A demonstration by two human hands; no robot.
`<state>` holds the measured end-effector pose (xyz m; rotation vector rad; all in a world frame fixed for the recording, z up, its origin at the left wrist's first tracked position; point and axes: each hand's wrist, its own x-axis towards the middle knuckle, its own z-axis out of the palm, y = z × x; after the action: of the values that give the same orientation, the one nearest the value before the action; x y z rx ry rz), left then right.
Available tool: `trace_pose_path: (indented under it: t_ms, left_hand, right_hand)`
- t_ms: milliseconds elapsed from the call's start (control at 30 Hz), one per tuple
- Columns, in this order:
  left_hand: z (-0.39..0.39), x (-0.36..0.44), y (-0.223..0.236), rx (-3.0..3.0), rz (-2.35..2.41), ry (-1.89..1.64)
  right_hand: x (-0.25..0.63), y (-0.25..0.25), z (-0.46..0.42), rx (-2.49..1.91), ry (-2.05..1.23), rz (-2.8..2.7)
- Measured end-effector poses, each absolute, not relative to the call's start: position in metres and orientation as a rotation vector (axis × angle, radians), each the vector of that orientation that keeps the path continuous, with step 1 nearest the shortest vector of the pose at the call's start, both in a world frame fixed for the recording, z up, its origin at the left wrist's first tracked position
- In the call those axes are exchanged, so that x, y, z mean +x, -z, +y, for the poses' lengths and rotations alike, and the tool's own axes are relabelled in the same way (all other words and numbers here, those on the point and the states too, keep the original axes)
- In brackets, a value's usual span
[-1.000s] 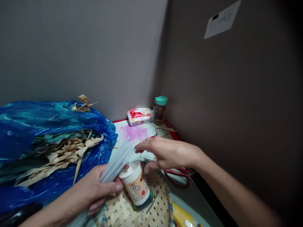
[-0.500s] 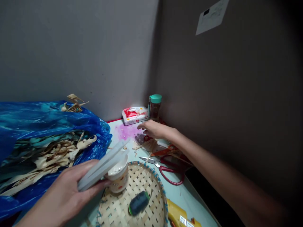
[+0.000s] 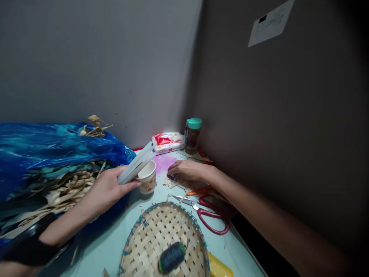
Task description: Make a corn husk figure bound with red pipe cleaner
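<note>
Left hand (image 3: 112, 187) clasping translucent sticks (image 3: 136, 164) (paper cup (image 3: 148, 181) too).

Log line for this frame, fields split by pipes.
left hand: holds white sticks, against paper cup | right hand: low over table, grip unclear | woven tray: dark thread spool on it | red-handled scissors: on table

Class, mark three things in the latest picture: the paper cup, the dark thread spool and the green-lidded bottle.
Paper cup (image 3: 148, 183): head view, on its printed outer side.
Dark thread spool (image 3: 172, 257): head view, on the wound thread.
Green-lidded bottle (image 3: 192, 141): head view, on the body below the lid.
</note>
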<state>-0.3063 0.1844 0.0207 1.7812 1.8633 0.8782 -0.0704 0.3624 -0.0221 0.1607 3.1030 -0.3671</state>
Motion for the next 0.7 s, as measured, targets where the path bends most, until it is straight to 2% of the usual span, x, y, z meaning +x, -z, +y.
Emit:
trace_pose_path:
  t_ms: [233,467,700]
  left_hand:
    - [0.193,-0.3,-0.013,1.825,1.847,-0.82]
    - [0.19,-0.296,-0.008,1.82,1.817,-0.754]
    - [0.191,-0.298,-0.003,1.821,1.829,-0.739]
  right_hand:
    - [-0.078,0.014,0.353,0.112,0.312,3.094]
    - [-0.078,0.015,0.354,0.161,0.503,3.055]
    - [-0.078,0.018,0.348,0.291,0.52,3.122]
